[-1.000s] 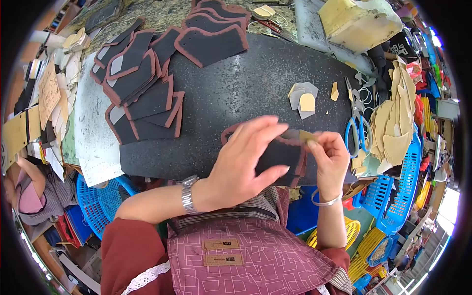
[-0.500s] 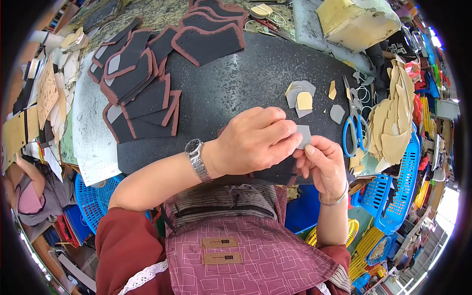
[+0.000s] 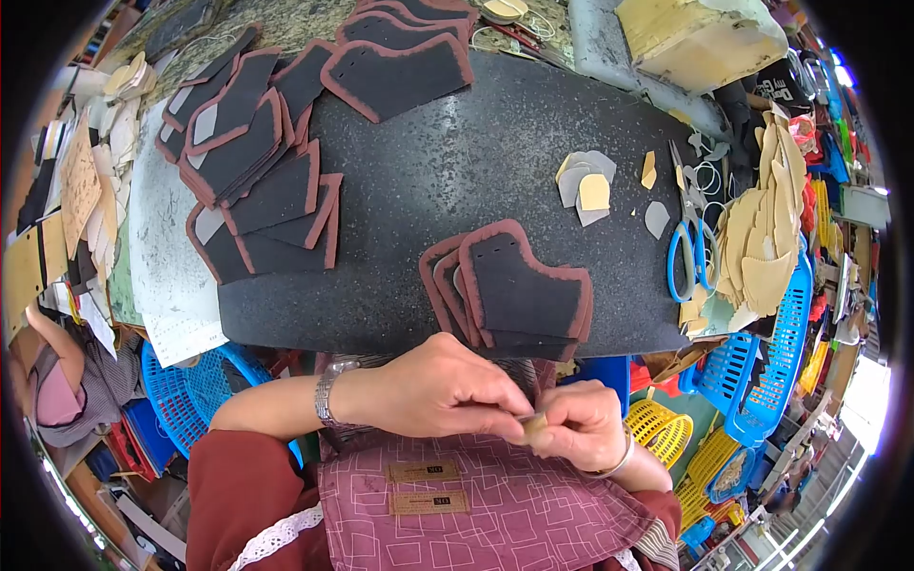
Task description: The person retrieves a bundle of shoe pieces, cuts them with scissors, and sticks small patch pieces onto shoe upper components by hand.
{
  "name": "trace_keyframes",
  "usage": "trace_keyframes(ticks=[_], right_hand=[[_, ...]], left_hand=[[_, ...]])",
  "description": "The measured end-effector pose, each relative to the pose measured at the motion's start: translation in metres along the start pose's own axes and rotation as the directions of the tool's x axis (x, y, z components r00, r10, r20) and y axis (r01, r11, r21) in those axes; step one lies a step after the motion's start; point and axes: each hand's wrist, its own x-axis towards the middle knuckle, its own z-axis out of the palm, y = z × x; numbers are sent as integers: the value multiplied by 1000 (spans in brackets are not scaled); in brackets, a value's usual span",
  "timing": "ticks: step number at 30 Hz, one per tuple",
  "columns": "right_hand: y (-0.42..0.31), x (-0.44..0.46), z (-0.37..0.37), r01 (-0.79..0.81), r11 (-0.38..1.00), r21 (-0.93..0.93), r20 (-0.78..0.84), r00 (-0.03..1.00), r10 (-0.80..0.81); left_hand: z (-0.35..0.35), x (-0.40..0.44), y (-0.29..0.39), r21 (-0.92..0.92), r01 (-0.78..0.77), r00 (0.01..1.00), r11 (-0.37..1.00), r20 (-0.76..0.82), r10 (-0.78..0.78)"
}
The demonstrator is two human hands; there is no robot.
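Note:
Above my apron (image 3: 495,495), my left hand (image 3: 452,392) and my right hand (image 3: 583,425) meet, both closed in a pinch on a small piece (image 3: 536,424). It shows yellowish and grey and is mostly hidden by my fingertips. Beyond my hands, a small stack of black panels with reddish-brown edges (image 3: 524,285) lies at the near edge of the black work board (image 3: 390,295). Farther right sit overlapping grey and cream pieces (image 3: 594,193), with a single grey piece (image 3: 656,220) beside them.
Blue-handled scissors (image 3: 693,252) lie on the right, next to a heap of tan pieces (image 3: 762,228). More edged black panels (image 3: 257,143) spread over the left. A cream block (image 3: 700,48) stands at the back right. Blue baskets (image 3: 190,390) flank the board below. Another person's arm (image 3: 62,347) shows far left.
Both hands have drawn down toward my apron with the small piece, uncovering the near stack of panels. A single grey piece now lies on the right that was absent in the earliest frame.

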Motion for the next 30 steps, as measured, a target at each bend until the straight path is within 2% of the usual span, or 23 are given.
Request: trace_keyframes(ticks=[1, 2, 3, 4, 5, 7, 8, 9, 10, 12, 13, 14, 15, 16, 17, 20, 21, 24, 25, 27, 28, 29, 30], right_hand=[[3, -3, -4, 27, 999, -32, 31, 999, -26], [9, -7, -9, -1, 944, -329, 39, 999, 15], [19, -11, -16, -26, 802, -597, 34, 998, 58], [30, -16, -24, -45, 584, -810, 15, 995, 97], [37, -23, -29, -54, 353, -934, 53, 956, 287], [18, -21, -26, -210, 730, -650, -33, 968, 249], [9, -19, -24, -258, 861, -439, -84, 966, 246], [16, -21, -22, -235, 972, 8, -164, 959, 233], [0, -7, -16, -110, 975, 194, -153, 978, 141], [2, 8, -12, -91, 936, 340, -27, 994, 106], [0, 14, -12, -24, 969, 247, -128, 990, 58], [-2, 21, -13, 31, 989, 147, -221, 975, 2], [-2, 31, -14, 69, 965, 251, -391, 919, 36], [-3, 43, -16, 114, 957, 266, -522, 852, 44], [1, 55, -15, 130, 944, 304, -554, 830, 64], [17, 81, -11, 65, 947, 316, -562, 816, 131], [22, 85, -9, 52, 959, 280, -571, 812, 122], [23, 90, -2, -9, 982, 188, -589, 799, 120], [22, 91, -1, -32, 987, 158, -599, 792, 121], [33, 95, 1, -37, 999, -35, -637, 771, 7], [36, 97, 2, -43, 991, -130, -645, 762, -52], [31, 97, 2, -210, 888, -408, -602, 793, -89], [22, 95, 3, -249, 743, -621, -574, 790, -216]], left_hand=[[0, -2, 1, 32, -13, 998, 999, -64, 15], [-4, -3, 3, 114, -45, 990, 992, -130, 60], [-8, -4, 6, 196, -69, 975, 978, -192, 108], [-13, -5, 10, 279, -89, 955, 956, -248, 162], [-18, -10, 13, 404, -172, 963, 898, -125, 241], [-15, -8, 13, 383, -319, 936, 867, -18, 353], [-13, -7, 13, 366, -389, 914, 845, 37, 405], [-8, -7, 9, 332, -436, 897, 836, 89, 432], [-6, -5, 7, 351, -433, 899, 830, 100, 426], [-4, -2, 6, 388, -426, 903, 817, 124, 412], [-7, -1, 4, 446, -421, 900, 790, 92, 427], [-12, -2, 3, 656, -389, 880, 647, 57, 471], [-17, -5, 1, 802, -326, 887, 500, 77, 455], [-19, -8, -2, 909, -256, 896, 329, 96, 434], [-14, -9, -10, 961, -183, 936, 206, 106, 334], [-1, -14, -18, 992, -121, 992, 49, 119, 37], [2, -15, -18, 994, -113, 993, 9, 112, 36], [-1, -12, -21, 984, -177, 981, -31, 179, 70], [-3, -9, -22, 985, -165, 985, 52, 161, 67], [-7, -2, -24, 966, -138, 990, 217, 129, 56], [-5, -1, -25, 963, -114, 993, 244, 106, 45], [-2, 0, -26, 959, -88, 996, 269, 82, 33], [1, 1, -27, 955, -58, 998, 292, 55, 19]])
